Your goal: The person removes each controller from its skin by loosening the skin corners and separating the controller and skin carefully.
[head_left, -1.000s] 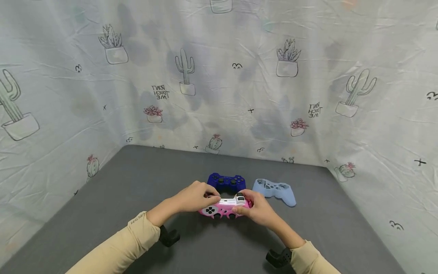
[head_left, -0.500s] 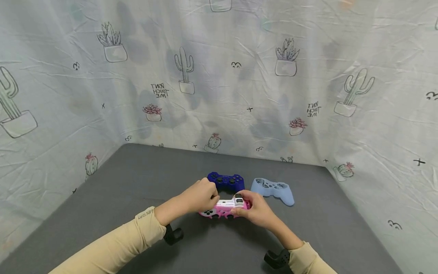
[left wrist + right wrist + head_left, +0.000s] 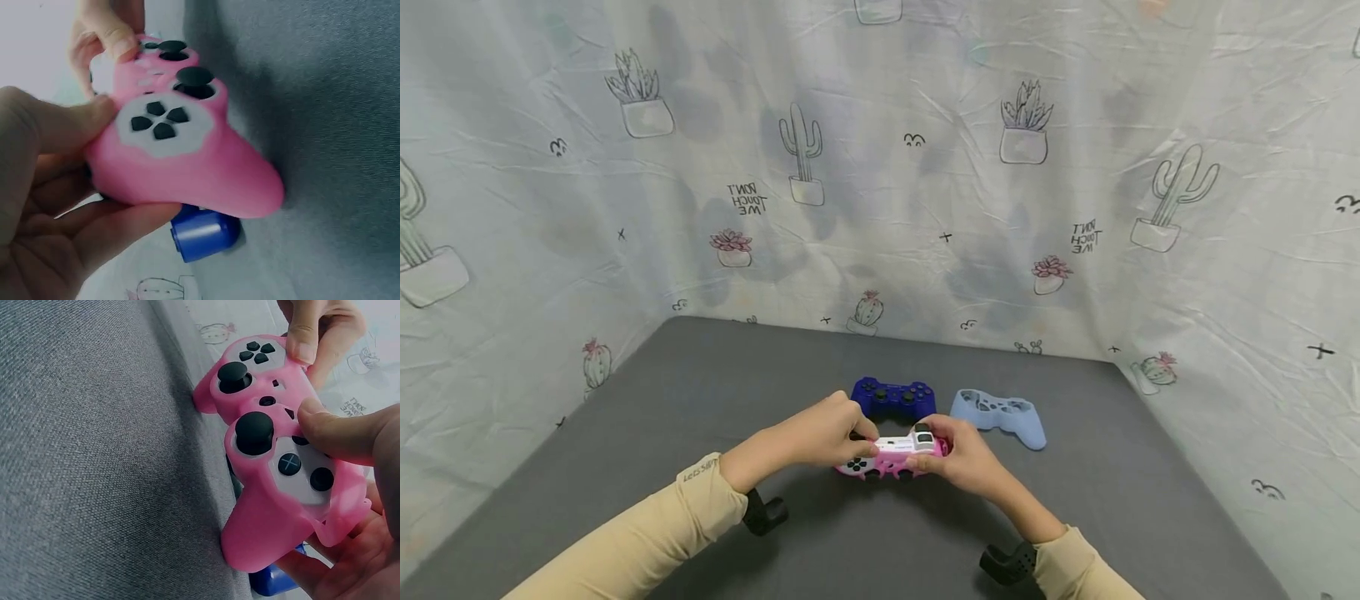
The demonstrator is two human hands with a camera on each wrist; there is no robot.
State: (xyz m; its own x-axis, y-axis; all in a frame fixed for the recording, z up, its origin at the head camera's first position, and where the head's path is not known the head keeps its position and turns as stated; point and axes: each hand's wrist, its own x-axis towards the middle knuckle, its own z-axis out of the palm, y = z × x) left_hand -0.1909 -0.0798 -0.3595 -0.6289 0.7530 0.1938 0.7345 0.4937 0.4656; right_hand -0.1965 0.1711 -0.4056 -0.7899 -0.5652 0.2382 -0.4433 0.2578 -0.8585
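Observation:
A white game controller in a pink silicone sleeve (image 3: 891, 461) is held between both hands, its top edge facing up. My left hand (image 3: 835, 432) pinches its left end, thumb on the front beside the direction buttons (image 3: 159, 120) and fingers behind. At the other end my right hand (image 3: 966, 454) grips it, thumb on the face near the round buttons (image 3: 289, 464). Around that end the pink sleeve (image 3: 340, 515) stands loose in a fold, off the shoulder. White casing shows along the top edge. In the left wrist view the pink grip hangs close over the grey tabletop.
Just behind the hands lies a dark blue controller (image 3: 895, 398). To its right is an empty light blue silicone sleeve (image 3: 1000, 417). A grey table (image 3: 760, 358) runs back to a hanging white cloth (image 3: 880, 167) printed with cacti.
The left hand rolled over the controller's left end, fingers curling tighter, then turned back to a pinch with the thumb on the front. The right hand has kept its grip.

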